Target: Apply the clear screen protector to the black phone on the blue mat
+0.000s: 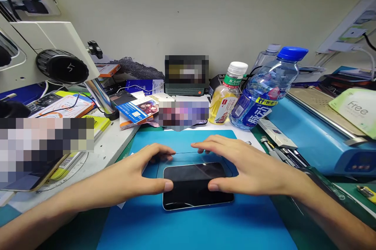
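Count: 1 phone, 2 hands, 3 bottles at the back, 1 blue mat, 1 microscope on the left.

Phone lies flat on the mat, screen up, approx. centre of the work area, long side running left-right. Screen is dark and glossy w/ a faint reflection across the top; thin light-coloured rim shows along the near edge and corners. A clear film or glass sheet (can't tell which) seems to sit over the far edge, under the fingertips.

Left hand: spread wide, thumb tip on the phone's left part, fingers arched over to the far side, touching down just beyond the far edge. Right hand: same pose mirrored, thumb on the screen's right part, fingers reaching past the far edge. Neither grips the phone; both press or rest on it.

Bottles: yellow-drink bottle w/ white cap, big blue-cap bottle leaning beside it, touching; a clear bottle behind. Blue machine on the right, well apart from the phone.
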`<state>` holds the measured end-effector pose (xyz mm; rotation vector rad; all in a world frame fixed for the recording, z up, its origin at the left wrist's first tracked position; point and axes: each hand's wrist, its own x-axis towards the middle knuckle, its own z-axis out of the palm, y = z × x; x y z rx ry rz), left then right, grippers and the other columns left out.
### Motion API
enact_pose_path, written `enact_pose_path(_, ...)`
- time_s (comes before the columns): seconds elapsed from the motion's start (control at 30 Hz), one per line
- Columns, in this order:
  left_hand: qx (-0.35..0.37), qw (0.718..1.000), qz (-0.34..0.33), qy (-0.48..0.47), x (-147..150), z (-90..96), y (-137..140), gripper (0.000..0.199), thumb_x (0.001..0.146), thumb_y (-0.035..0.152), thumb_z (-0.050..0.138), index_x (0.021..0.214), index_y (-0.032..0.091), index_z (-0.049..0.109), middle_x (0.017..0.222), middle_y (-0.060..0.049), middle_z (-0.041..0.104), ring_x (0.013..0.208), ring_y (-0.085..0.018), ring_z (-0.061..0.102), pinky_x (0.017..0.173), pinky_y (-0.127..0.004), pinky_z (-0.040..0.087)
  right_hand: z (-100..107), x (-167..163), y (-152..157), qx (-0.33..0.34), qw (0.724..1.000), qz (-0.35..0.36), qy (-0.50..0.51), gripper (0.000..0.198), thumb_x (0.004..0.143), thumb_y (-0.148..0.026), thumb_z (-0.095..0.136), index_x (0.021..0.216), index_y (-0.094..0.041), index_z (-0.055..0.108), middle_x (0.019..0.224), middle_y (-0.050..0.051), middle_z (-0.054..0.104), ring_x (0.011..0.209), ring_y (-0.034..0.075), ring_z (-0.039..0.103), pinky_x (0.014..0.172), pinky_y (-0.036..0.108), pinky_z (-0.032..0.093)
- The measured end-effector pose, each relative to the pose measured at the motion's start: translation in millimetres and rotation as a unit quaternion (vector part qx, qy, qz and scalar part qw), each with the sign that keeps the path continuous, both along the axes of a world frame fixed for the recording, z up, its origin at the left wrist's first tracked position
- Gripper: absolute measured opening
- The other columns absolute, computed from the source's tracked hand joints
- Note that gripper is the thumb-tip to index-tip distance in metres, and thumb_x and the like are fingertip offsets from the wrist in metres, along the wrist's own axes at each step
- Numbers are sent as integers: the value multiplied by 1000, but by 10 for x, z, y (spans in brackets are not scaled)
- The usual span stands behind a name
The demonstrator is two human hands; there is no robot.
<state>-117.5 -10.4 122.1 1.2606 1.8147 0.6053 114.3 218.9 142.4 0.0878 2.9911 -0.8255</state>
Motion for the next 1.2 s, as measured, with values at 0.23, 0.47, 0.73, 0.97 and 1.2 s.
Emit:
enact_pose_path(0.23, 17, 1000, 8, -5, 28, -30, -15, 66, 95, 68, 72, 151, 42, 50, 161, 0, 53, 147, -32, 53, 115, -43, 54, -1, 10, 87, -33, 999, -17, -24, 74, 93, -69, 73, 153, -28, 58, 154, 8, 61, 135, 33, 62, 107, 47, 55)
enact_pose_path(0.47, 52, 999, -2, -2, 63, -136, 22, 72, 94, 63, 75, 153, 35, 45, 154, -7, 57, 143, -32, 55, 122, -51, 46, 55, -5, 160, -69, 996, -39, 45, 71, 90, -62, 81, 149, -26, 62, 148, 9, 66, 131, 31, 64, 104, 44, 58)
enact_pose_path(0.73, 98, 995, -3, 31, 96, -162, -40, 64, 93, 55, 76, 147, 33, 51, 152, -7, 57, 141, -32, 57, 118, -48, 51, -72, 269, -112, -92, 984, -136, 66, 75, 90, -63, 81, 154, -31, 58, 146, 11, 67, 131, 35, 65, 108, 53, 57)
enact_pose_path(0.97, 126, 988, -25, 82, 191, -192, -111, 60, 93, 47, 77, 145, 32, 52, 150, -8, 56, 142, -33, 54, 120, -53, 48, -289, 485, -264, -112, 970, -203, 76, 77, 85, -61, 86, 151, -35, 59, 154, 9, 61, 139, 37, 60, 119, 58, 50)
enact_pose_path(1.2, 150, 983, -35, 102, 233, -292, -206, 59, 95, 47, 76, 147, 33, 51, 154, -8, 54, 145, -34, 50, 122, -54, 45, -355, 482, -270, -126, 969, -196, 77, 78, 85, -61, 87, 152, -32, 60, 155, 12, 61, 144, 40, 58, 123, 62, 45)
